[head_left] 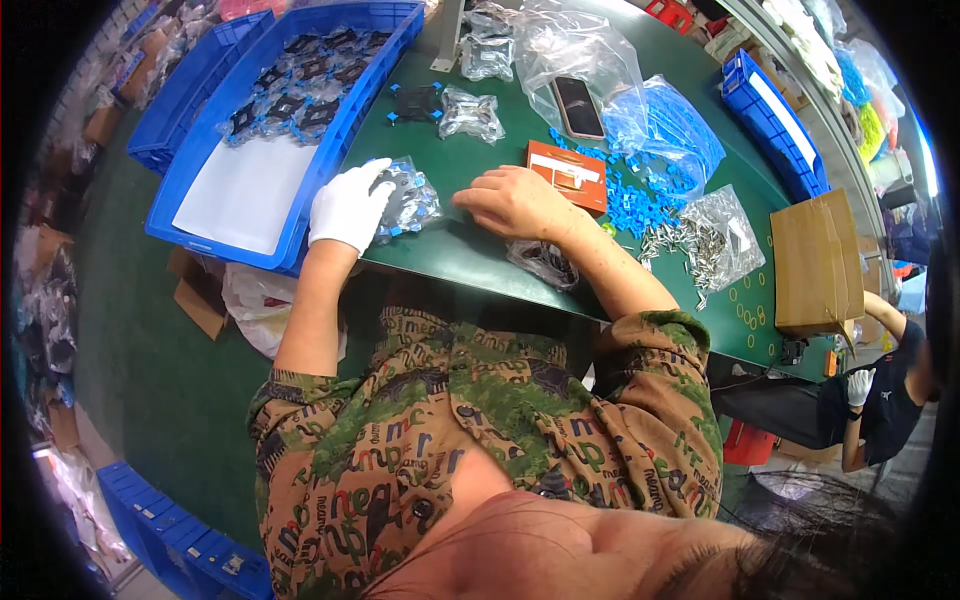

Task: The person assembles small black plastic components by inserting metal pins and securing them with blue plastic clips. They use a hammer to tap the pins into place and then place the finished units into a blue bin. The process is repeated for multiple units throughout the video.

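My left hand (347, 208), in a white glove, is closed on the left side of a plastic-bagged black part with blue tips (408, 203) at the table's near edge. My bare right hand (520, 203) hovers to its right, with its fingers stretched loosely to the left and nothing visible in them. A dark bundle in clear plastic (543, 262) lies just below that hand. Behind the wrist is an orange-brown box (568, 172). Farther back lie an unbagged black part with blue tips (415, 103) and a bagged one (470, 115).
At the left, a blue crate (165, 225) holds several bagged black parts. A phone (578, 107), loose blue pieces (640, 205), metal screw-like pieces (690, 250) and yellow rings (748, 312) are on the green table. A cardboard box (818, 262) and another person (880, 395) are at the right.
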`<state>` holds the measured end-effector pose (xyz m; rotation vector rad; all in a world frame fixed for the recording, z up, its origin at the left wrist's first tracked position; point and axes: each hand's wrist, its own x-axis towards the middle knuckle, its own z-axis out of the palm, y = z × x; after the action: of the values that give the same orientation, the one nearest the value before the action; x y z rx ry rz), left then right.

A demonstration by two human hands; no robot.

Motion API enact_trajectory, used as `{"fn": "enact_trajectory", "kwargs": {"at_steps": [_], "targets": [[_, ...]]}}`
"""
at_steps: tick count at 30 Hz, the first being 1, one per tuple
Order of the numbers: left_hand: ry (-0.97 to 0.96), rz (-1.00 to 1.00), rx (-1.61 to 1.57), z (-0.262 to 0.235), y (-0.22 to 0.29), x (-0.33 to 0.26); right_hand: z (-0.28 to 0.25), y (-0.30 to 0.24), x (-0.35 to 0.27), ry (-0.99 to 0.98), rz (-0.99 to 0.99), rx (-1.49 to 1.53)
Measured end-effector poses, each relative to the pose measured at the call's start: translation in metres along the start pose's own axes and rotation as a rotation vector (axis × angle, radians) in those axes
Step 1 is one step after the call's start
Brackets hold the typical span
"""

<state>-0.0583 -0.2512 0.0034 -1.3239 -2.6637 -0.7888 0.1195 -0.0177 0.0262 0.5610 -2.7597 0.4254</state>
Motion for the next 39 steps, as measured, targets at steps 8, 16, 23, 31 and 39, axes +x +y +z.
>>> {"fn": "enact_trajectory", "kwargs": {"at_steps": [8,16,23,31,39], "targets": [[0.001,0.165,0.281,-0.004,0.004,0.007,0.000,0.006,-0.013,0.030,0.021,-0.014],[-0.058,0.273,0.445,0.002,0.003,0.009,-0.003,0.002,-0.017,0.027,0.021,-0.021],[-0.014,0.285,0.452,-0.015,0.026,0.008,-0.039,0.022,-0.032,0.031,0.146,-0.155],[-0.121,0.083,0.133,-0.001,0.033,0.009,-0.079,0.150,-0.073,0.244,0.740,-0.247],[-0.205,-0.008,0.099,-0.024,0.059,0.018,-0.022,0.312,-0.080,0.318,1.008,-0.207]]}}
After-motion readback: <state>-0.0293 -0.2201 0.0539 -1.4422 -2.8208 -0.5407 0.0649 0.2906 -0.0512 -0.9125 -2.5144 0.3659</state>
